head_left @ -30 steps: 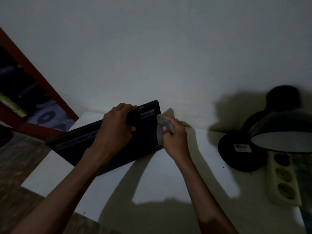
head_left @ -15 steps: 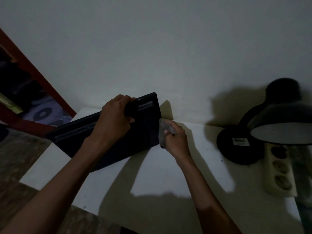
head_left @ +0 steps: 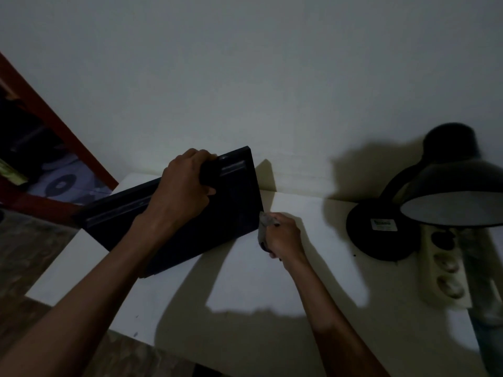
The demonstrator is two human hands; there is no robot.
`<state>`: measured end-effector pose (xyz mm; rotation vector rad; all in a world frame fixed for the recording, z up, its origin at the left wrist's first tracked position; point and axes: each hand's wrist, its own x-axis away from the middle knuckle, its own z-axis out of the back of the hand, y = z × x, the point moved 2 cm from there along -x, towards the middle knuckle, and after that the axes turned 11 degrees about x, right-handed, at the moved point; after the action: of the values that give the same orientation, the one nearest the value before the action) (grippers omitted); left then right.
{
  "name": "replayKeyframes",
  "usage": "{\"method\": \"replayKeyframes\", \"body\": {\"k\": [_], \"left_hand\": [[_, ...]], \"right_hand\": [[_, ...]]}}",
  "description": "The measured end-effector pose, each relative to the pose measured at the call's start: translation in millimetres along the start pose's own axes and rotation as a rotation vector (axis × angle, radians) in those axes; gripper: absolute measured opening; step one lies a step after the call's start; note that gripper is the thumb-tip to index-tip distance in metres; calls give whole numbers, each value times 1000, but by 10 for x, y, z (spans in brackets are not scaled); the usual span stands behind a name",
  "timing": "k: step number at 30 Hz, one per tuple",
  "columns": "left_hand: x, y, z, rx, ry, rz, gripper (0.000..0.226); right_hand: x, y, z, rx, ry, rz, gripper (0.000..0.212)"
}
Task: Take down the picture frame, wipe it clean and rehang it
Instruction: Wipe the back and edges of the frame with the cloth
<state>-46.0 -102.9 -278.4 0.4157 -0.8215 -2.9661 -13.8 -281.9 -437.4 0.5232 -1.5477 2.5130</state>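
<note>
A black picture frame [head_left: 234, 210] stands tilted on the white table [head_left: 272, 268], its lower edge on the tabletop. My left hand [head_left: 182, 194] grips its top edge from above, fingers curled over the rim. My right hand [head_left: 283, 235] holds a small grey cloth [head_left: 263, 224] against the frame's lower right corner. The front of the frame faces away or is too dark to make out.
A black desk lamp [head_left: 435, 202] stands at the right on the table, lit and shining down. A white power strip [head_left: 443, 265] lies beside its base. A plain wall rises behind. A red shelf [head_left: 54, 123] stands at the left, over a patterned floor.
My right hand with the cloth has slid down the frame's right edge from the upper part to the lower corner. My left hand keeps its grip on the top.
</note>
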Motion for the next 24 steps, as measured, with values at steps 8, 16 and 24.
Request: {"method": "replayKeyframes", "body": {"k": [8, 16, 24], "left_hand": [[-10, 6, -3, -38, -29, 1, 65], [96, 34, 4, -7, -12, -29, 69], [210, -17, 17, 59, 34, -45, 65]], "right_hand": [[62, -52, 81, 79, -72, -8, 32], [344, -730, 355, -99, -33, 220, 23], [456, -1180, 550, -5, 146, 493, 36]]}}
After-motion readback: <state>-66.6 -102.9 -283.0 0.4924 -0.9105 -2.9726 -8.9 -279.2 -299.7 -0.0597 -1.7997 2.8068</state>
